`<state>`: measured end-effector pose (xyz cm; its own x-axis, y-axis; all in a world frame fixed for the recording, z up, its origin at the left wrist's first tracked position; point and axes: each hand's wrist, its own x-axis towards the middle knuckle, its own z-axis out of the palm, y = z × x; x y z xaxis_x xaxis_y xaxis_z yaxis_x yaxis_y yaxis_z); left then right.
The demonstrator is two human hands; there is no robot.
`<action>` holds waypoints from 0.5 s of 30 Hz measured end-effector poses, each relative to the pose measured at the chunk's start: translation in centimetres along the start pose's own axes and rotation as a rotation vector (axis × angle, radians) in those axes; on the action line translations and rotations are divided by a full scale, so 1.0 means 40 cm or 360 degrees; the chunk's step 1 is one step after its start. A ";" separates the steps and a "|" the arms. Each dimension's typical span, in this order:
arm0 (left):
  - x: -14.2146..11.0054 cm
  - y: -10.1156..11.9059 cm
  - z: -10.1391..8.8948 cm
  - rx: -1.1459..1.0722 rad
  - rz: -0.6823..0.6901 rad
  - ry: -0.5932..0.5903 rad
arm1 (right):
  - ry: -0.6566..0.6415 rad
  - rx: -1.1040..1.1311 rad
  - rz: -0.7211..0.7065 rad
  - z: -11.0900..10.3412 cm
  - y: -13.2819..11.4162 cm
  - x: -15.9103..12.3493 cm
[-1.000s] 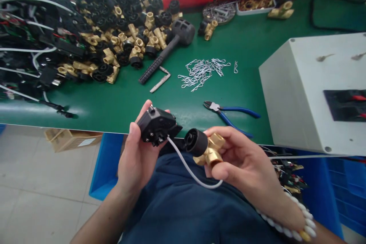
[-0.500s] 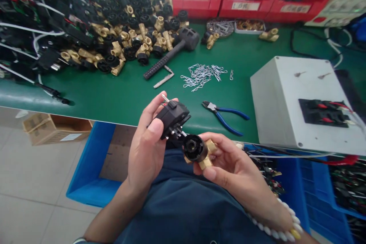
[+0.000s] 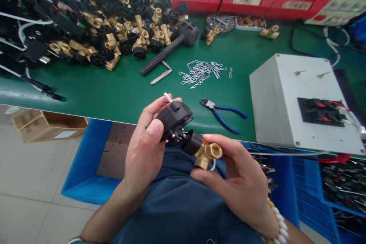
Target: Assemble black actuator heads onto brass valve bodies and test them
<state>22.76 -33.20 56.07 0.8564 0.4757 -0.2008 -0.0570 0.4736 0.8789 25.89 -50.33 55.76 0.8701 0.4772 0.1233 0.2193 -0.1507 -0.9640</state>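
The grip held one black housing (image 3: 174,116) and one brass fitting (image 3: 203,154). Beyond it lay one mallet (image 3: 175,45), one cutter (image 3: 211,105) and three red bins (image 3: 243,10).

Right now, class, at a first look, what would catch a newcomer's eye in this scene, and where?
Low in the middle, the left hand holds a black housing, and the right hand holds a brass fitting with a black collar facing it. At upper left lies a big heap of similar fittings. Red bins stand along the top, right of the heap.
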 end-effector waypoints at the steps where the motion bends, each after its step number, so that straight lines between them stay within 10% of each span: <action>1: 0.000 0.001 0.001 -0.0011 -0.0001 -0.0008 | -0.0006 -0.0012 -0.0042 0.000 0.001 0.000; 8: -0.004 0.000 -0.001 -0.0013 -0.0009 -0.0083 | 0.0021 0.0037 -0.0049 0.001 -0.004 -0.004; 15: -0.011 -0.006 0.001 0.0030 0.0010 -0.0044 | -0.0164 0.0673 0.0518 -0.003 -0.025 0.021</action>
<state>22.44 -33.55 55.99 0.8698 0.4579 -0.1838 -0.0527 0.4565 0.8881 26.46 -49.88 56.87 0.8110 0.5497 -0.2005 -0.2693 0.0465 -0.9619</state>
